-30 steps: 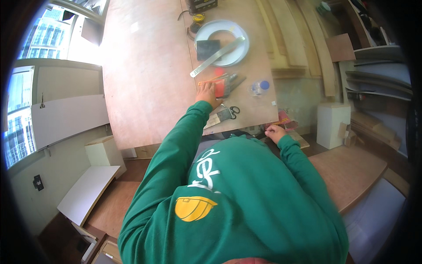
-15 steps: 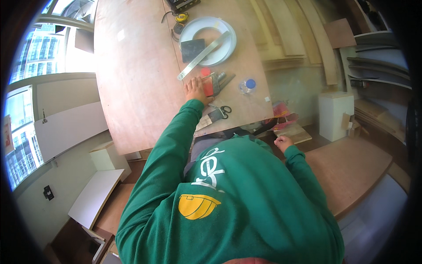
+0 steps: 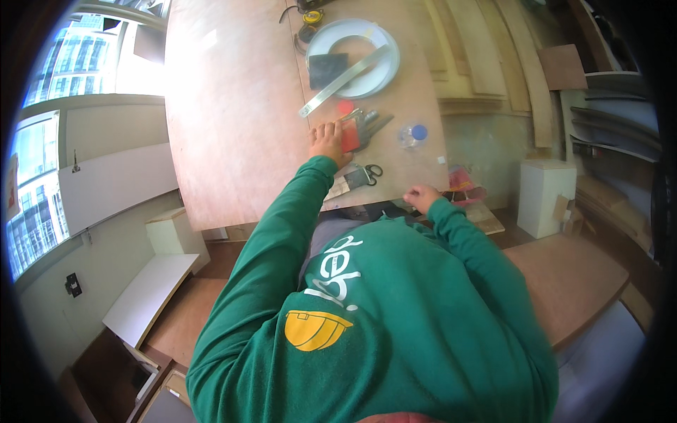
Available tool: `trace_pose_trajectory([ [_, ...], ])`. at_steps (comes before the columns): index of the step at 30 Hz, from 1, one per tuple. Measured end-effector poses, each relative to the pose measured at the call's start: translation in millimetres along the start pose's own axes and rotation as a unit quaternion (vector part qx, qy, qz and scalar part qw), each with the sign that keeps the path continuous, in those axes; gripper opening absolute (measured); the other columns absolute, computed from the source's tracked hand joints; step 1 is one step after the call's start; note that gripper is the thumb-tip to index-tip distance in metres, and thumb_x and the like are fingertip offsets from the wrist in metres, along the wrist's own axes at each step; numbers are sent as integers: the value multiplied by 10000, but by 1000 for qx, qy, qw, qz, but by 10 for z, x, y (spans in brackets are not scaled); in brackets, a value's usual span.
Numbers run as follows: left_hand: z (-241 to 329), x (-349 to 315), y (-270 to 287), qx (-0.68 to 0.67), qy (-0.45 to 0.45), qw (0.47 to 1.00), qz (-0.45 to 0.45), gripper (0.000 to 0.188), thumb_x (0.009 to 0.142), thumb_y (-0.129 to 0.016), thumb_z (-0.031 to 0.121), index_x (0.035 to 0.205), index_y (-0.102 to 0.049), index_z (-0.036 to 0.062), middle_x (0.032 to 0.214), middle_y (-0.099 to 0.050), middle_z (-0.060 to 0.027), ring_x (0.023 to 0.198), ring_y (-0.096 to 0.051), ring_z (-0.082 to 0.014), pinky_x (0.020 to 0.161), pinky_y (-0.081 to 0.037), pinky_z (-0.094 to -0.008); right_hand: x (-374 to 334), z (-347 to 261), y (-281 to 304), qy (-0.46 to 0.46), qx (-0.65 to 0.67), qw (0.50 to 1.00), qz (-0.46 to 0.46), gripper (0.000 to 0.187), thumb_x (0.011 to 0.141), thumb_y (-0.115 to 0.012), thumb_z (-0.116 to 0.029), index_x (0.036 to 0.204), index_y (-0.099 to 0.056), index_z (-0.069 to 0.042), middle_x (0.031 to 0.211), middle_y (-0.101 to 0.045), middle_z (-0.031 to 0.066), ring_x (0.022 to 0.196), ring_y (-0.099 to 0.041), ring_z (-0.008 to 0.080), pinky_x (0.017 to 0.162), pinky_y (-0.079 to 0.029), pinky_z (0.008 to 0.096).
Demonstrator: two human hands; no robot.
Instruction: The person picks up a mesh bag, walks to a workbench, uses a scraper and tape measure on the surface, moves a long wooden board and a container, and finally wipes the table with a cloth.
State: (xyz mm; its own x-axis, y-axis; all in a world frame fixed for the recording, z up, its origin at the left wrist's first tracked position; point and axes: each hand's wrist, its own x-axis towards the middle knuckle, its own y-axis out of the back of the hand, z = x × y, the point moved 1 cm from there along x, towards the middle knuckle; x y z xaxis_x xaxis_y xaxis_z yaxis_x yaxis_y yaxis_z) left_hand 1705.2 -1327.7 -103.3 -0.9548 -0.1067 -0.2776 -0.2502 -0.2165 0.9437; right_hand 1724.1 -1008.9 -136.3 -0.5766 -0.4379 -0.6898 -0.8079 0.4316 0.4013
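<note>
My left hand point(image 3: 327, 144) lies on the wooden tabletop point(image 3: 236, 120), fingers apart, against a flat red and grey item point(image 3: 350, 134) whose kind I cannot make out. Slim tools point(image 3: 377, 125) lie at that item's right side. My right hand point(image 3: 422, 198) is at the table's front edge with its fingers curled together; whatever may be in them is hidden. Between the hands, black-handled scissors point(image 3: 373, 173) rest near the edge. A clear bottle with a blue cap point(image 3: 419, 132) is to the right, and a small red round thing point(image 3: 345, 107) sits just beyond my left hand.
Farther back lie a white ring-shaped roll point(image 3: 384, 74), a metal ruler point(image 3: 338, 86), a dark square pad point(image 3: 326, 71) and a yellow tape measure point(image 3: 312, 16). Boards point(image 3: 479, 53) lean at the right behind a white box point(image 3: 544, 194). Windows point(image 3: 35, 190) are on the left.
My right hand has come up and left to the table's front edge. My left hand stays beside the red and grey item. The whole view has shifted slightly.
</note>
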Motion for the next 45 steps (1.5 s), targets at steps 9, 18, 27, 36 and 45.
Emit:
trace_pose_trajectory([
  [9, -170, 181, 20, -180, 58, 982, 8, 352, 719, -694, 325, 997, -656, 112, 1108, -595, -120, 1106, -532, -308, 956, -405, -446, 1051, -919, -455, -101, 327, 940, 5, 458, 846, -671, -221, 1246, -532, -47, 925, -655, 84, 689, -614, 155, 556, -512, 302],
  [18, -413, 109, 173, -409, 50, 909, -68, 225, 712, -753, 219, 852, -688, 56, 1077, -624, -92, 1030, -594, -234, 869, -486, -361, 955, -1338, -260, -14, 403, 914, 55, 527, 812, -733, -146, 1280, -502, -71, 997, -642, 61, 779, -611, 121, 579, -502, 271],
  [27, -665, -529, -12, -479, 134, 868, 10, 206, 789, -713, 147, 963, -675, 45, 940, -690, -79, 827, -647, -159, 766, -514, -312, 278, -906, 46, 46, 431, 901, -25, 283, 871, -678, -184, 1123, -610, -74, 943, -652, -1, 776, -610, 100, 647, -503, 258],
  [36, 62, -961, -578, 46, -66, 996, -39, 431, 774, -673, 328, 1083, -599, 37, 1208, -556, -114, 1212, -429, -300, 988, -361, -437, -324, 241, 186, -9, 370, 926, 82, 196, 869, -670, -148, 1027, -627, -41, 847, -648, 1, 698, -576, 83, 624, -479, 239],
  [45, 60, -927, -494, -156, 2, 981, -111, 317, 815, -659, 316, 992, -606, 58, 924, -632, -132, 860, -611, -305, 786, -465, -432, -301, 137, 207, 16, 307, 946, 105, 163, 899, -616, -100, 1033, -609, -7, 853, -635, 4, 712, -567, 74, 639, -486, 247],
])
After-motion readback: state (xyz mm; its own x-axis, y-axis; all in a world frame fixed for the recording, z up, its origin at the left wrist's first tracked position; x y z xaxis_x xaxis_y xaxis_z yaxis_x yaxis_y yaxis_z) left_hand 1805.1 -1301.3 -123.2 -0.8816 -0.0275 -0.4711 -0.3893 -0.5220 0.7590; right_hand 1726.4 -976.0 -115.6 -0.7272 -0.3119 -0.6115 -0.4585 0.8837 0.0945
